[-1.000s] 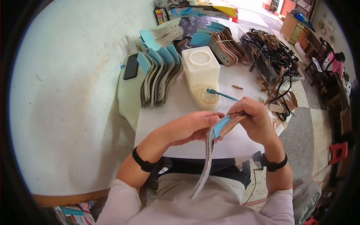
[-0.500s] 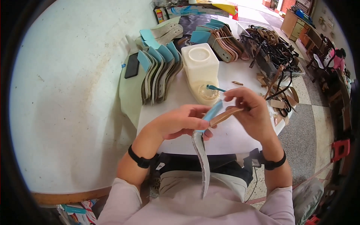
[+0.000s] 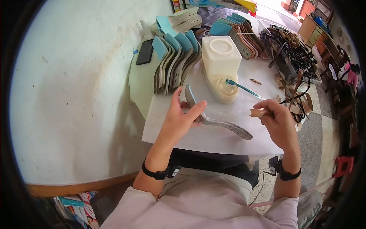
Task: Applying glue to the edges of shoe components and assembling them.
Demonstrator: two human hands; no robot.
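Note:
My left hand (image 3: pixel 177 118) is closed around a grey shoe insole (image 3: pixel 230 127), thumb in front. Its bent end with a light-blue face rises beside my fingers, and its rounded, pierced end points right, above the table. Between the fingers and thumb of my right hand (image 3: pixel 281 121) is a short tan strip (image 3: pixel 258 113), apart from the insole. A teal toothbrush (image 3: pixel 246 90) leans with its head in the open mouth of a cream plastic container (image 3: pixel 222 63). The brush's white handle end lies close to my right fingers; whether they touch it I cannot tell.
Upright insoles with blue ends (image 3: pixel 177 57) stand at the left, beside a black phone (image 3: pixel 145 52). A banded insole bundle (image 3: pixel 244 38) lies behind the container. A bin of dark straps (image 3: pixel 291 49), tan scraps (image 3: pixel 291 89) and scissors (image 3: pixel 298 114) occupy the right side.
My hands have moved apart, the right one going right with the tan strip. The insole has swung from hanging down to pointing right. The whole view has shifted slightly.

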